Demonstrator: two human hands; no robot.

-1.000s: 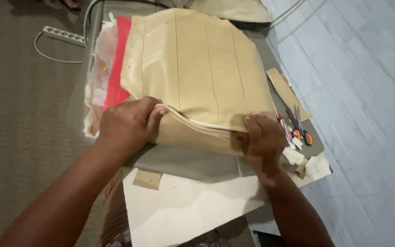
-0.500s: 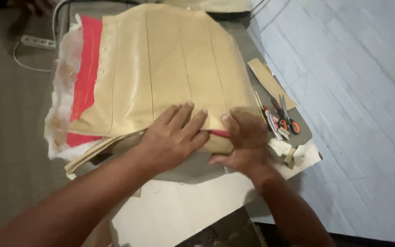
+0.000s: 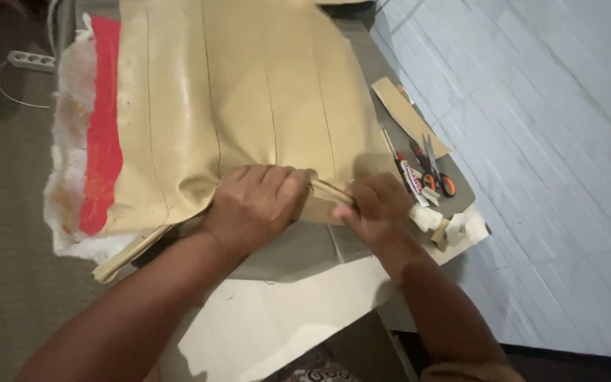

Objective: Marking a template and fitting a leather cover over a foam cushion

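A large beige stitched leather cover (image 3: pixel 242 92) lies over a low grey table (image 3: pixel 305 247), with red fabric (image 3: pixel 104 134) and white padding (image 3: pixel 72 141) under its left side. My left hand (image 3: pixel 252 205) presses and grips the cover's near edge. Just to its right, my right hand (image 3: pixel 373 209) pinches the folded beige seam strip (image 3: pixel 330 192) of that same edge. The two hands almost touch.
Orange-handled scissors (image 3: pixel 434 168), a pen and small scraps lie at the table's right edge beside a tan cardboard strip (image 3: pixel 408 113). A pale sheet (image 3: pixel 284 311) hangs off the near side. A white power strip (image 3: pixel 30 60) lies on the carpet at left; pale floor at right.
My hands have come together at the near edge of the cover. The left hand slid right, and the right hand now pinches the seam strip. The view has moved closer.
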